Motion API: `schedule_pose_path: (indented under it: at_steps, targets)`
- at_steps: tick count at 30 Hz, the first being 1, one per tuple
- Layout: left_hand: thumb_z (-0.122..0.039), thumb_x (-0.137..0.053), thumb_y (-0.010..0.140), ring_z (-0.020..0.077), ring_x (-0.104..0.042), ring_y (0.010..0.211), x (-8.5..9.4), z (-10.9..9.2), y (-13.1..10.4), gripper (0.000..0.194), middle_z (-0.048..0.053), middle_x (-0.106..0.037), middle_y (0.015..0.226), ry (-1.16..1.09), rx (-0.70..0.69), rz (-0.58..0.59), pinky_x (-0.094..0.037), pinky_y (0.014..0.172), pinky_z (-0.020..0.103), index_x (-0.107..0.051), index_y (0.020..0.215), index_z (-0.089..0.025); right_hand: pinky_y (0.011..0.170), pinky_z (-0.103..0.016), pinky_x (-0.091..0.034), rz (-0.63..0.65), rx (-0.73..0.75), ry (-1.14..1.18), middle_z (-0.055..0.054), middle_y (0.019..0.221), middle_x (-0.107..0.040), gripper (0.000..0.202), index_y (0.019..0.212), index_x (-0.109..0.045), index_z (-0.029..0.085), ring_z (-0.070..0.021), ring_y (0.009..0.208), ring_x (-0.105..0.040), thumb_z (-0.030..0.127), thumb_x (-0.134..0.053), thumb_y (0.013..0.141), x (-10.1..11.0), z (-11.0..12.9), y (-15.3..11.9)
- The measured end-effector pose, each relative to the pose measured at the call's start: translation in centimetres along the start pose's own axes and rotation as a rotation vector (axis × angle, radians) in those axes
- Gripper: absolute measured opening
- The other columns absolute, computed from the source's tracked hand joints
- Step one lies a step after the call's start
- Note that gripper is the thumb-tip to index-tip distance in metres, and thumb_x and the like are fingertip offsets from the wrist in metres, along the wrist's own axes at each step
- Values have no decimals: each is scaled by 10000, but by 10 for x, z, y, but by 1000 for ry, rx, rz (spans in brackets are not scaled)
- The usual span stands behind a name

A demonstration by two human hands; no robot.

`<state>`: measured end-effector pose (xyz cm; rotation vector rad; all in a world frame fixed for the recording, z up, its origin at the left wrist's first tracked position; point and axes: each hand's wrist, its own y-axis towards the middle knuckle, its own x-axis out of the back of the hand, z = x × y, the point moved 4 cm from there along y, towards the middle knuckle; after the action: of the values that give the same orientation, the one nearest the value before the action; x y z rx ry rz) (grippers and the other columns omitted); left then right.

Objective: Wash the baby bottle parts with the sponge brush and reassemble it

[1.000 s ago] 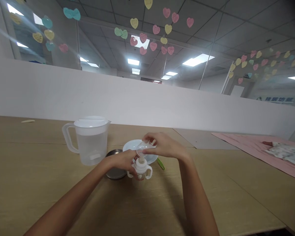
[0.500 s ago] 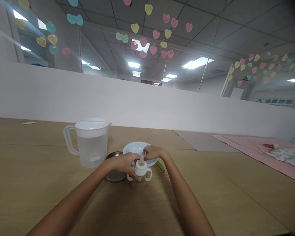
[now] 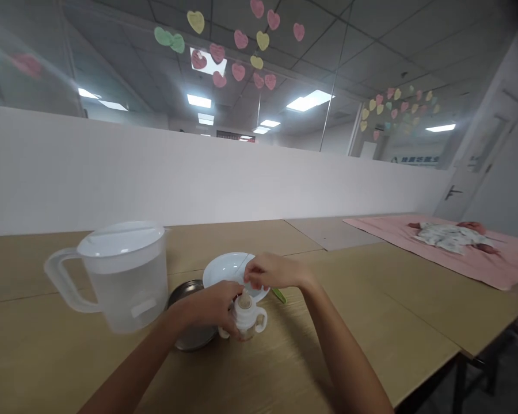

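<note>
A baby bottle (image 3: 246, 316) with a clear teat, a white collar and two side handles stands on the table in front of me. My left hand (image 3: 218, 307) is closed round its left side, thumb toward me. Just behind and right of the teat is my right hand (image 3: 271, 271), its fingers curled together over the white plate (image 3: 216, 270). Whatever those fingers hold, if anything, is too small or hidden to make out. A round metal dish (image 3: 194, 342) lies beneath and left of my left forearm. A green strip-like thing (image 3: 280, 295) sticks out by the plate, partly hidden.
A large translucent lidded jug (image 3: 129, 282) with liquid in it stands to the left. At the far right a baby doll (image 3: 446, 237) in patterned clothing lies on a pink cloth (image 3: 384, 233). The table's edge (image 3: 427, 374) shows at lower right, with a white wall (image 3: 242, 184) behind.
My view has swung right and come closer to the table. My right hand has lifted slightly away from the teat, fingers curled. My left hand stays on the baby bottle.
</note>
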<state>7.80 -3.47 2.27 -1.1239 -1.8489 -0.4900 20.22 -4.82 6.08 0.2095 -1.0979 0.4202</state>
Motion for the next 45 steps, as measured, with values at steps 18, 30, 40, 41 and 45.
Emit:
schedule_pose_path:
  at_steps: [18, 30, 40, 41, 45]
  targets:
    - [-234, -675, 503, 88, -432, 529, -8, 21, 7, 221, -54, -497, 577, -105, 17, -31, -306, 455, 190, -483, 577, -155, 568, -264, -432, 32, -182, -487, -108, 804, -677, 260, 855, -682, 141, -238, 763, -632, 330, -633, 683, -27, 55, -3]
    - [-252, -708, 519, 161, -541, 788, -7, 21, -2, 431, -5, -591, 888, -291, -95, 47, -417, 648, 224, -555, 914, -175, 624, -210, -397, 36, 118, -234, -36, 939, -630, 411, 967, -616, 191, -162, 835, -566, 300, -706, 581, -27, 21, -2]
    - [-282, -717, 512, 149, -525, 733, -9, 18, -4, 484, -28, -570, 827, -281, -92, 13, -390, 621, 218, -551, 957, -191, 449, -176, -371, 15, -158, -46, -19, 577, -607, 241, 694, -621, 122, -92, 499, -531, 361, -600, 676, 5, 24, 4]
    - [-278, -715, 514, 141, -519, 713, -9, 18, -4, 481, -34, -563, 806, -283, -90, 3, -387, 610, 215, -550, 958, -193, 444, -171, -372, 12, -157, -44, -15, 553, -602, 217, 673, -617, 124, -87, 477, -526, 340, -598, 675, 5, 28, 5]
    - [-257, -714, 512, 147, -519, 753, -10, 17, -3, 449, -27, -571, 846, -226, -80, -5, -392, 633, 217, -559, 929, -196, 433, -177, -366, -23, -153, -165, -21, 531, -608, 204, 641, -626, 132, -94, 460, -528, 334, -604, 662, 0, 40, 3]
